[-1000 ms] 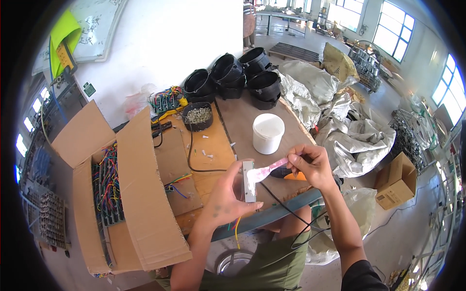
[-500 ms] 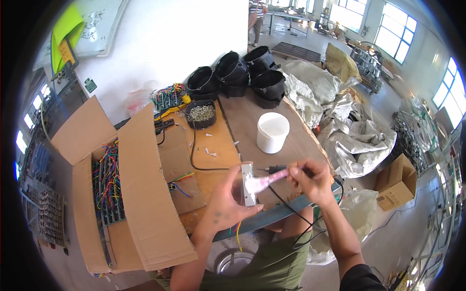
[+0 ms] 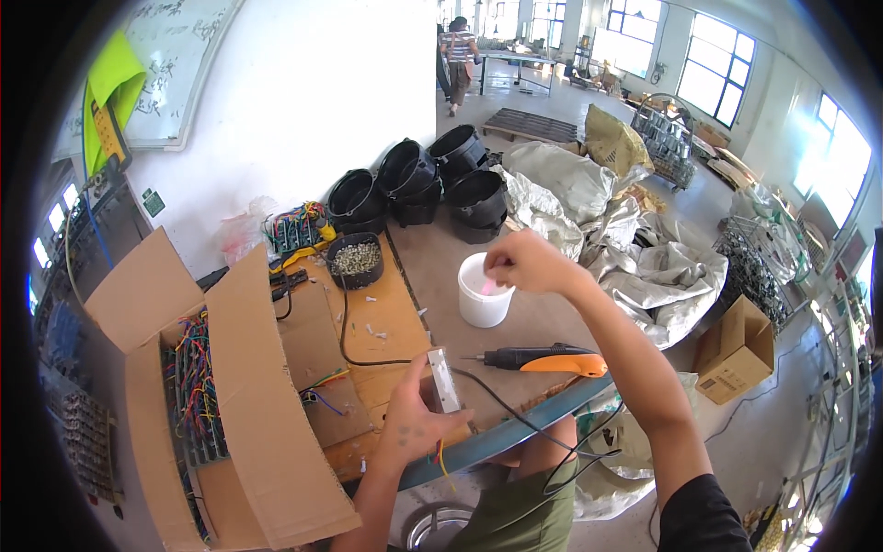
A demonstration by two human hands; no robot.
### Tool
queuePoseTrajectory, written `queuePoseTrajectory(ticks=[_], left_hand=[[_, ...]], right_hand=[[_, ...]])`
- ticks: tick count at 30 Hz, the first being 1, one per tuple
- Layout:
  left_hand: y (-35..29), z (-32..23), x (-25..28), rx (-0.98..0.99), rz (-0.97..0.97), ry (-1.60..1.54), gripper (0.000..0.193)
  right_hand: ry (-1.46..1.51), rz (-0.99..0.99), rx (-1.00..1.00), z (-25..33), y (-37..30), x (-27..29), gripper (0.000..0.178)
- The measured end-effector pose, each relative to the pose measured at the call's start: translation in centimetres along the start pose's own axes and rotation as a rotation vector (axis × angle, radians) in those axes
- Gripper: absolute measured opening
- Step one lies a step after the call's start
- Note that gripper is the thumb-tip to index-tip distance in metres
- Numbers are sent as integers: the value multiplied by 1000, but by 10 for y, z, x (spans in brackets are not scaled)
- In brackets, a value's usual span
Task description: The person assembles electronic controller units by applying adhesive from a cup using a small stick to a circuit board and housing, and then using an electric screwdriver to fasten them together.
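Cardboard box (image 3: 230,405) left on table (image 3: 543,322); bucket (image 3: 483,293) behind screwdriver (image 3: 543,360); sacks (image 3: 635,248) right.

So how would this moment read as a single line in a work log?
left hand: holds small metal box | right hand: pink piece over white bucket | electric screwdriver: lying on table

Small rectangular brushed-metal module (image 3: 442,382) in left hand (image 3: 414,425): dull sheen. Round white plastic bucket (image 3: 482,293) under right hand (image 3: 531,263): smooth, matt. Orange-black plastic electric screwdriver (image 3: 544,359) between the hands: glossy. Brown corrugated cardboard box (image 3: 230,386) beside left hand: rough, matt.
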State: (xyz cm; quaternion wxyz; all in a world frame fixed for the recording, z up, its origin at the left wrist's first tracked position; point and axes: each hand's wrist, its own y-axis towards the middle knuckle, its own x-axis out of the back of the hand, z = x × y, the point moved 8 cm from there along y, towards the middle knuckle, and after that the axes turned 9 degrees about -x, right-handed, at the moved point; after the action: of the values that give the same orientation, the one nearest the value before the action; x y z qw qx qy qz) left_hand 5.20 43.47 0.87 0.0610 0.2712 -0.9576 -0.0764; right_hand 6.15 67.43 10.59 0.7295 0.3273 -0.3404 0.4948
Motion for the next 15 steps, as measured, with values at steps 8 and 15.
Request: queuePoseTrajectory(ticks=[8, 15], left_hand=[[14, -10, -5, -7, -38, -127, 77], [52, 0, -21, -35, -30, -209, 76]], right_hand=[[563, -245, -399, -70, -44, 49, 21], [1013, -330, -463, -93, -83, 20, 22]])
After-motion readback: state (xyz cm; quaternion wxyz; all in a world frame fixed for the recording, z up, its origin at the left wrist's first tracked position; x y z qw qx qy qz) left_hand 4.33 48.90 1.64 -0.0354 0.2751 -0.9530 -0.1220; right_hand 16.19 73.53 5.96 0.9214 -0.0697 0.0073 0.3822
